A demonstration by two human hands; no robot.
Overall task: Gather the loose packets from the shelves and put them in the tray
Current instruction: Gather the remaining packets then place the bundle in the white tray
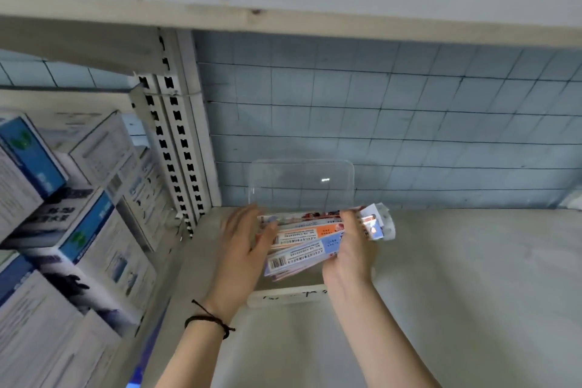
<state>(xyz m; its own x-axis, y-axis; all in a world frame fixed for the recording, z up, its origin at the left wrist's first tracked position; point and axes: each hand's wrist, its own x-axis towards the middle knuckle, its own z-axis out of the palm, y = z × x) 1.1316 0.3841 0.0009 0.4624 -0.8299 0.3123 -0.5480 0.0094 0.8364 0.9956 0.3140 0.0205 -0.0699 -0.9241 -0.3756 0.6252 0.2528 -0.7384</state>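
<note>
The packets (302, 246), a fanned bundle of long flat ones w/ barcodes plus orange and blue panels, sit inside the outline of the clear tray (300, 172), btwn its tall back wall and its front rim; can't tell if they touch the tray floor. The right hand (349, 250) grips the bundle's right end, its fingers (350, 219) curled over the top edge and holding the stack, and a few packet ends plus a white strip stick out past it to the right. The left hand (242, 249) is at the bundle's left end, fingers fairly straight and a bit spread, laid against the packet ends w/ the thumb across the front; that hand is blurred, so the exact contact isn't sure. A black cord bracelet (208, 320) is round the left wrist. The tray stands on a pale shelf (472, 277), close to the back, w/ some handwriting on its front rim, too smeared to read. Behind it is a blue-grey wire grid panel (409, 120). Left of the tray rises a white slotted upright (176, 151), and beyond that, in the next bay, are stacked white and blue boxes (78, 230), tilted in view. Another shelf board (283, 20) runs overhead.
</note>
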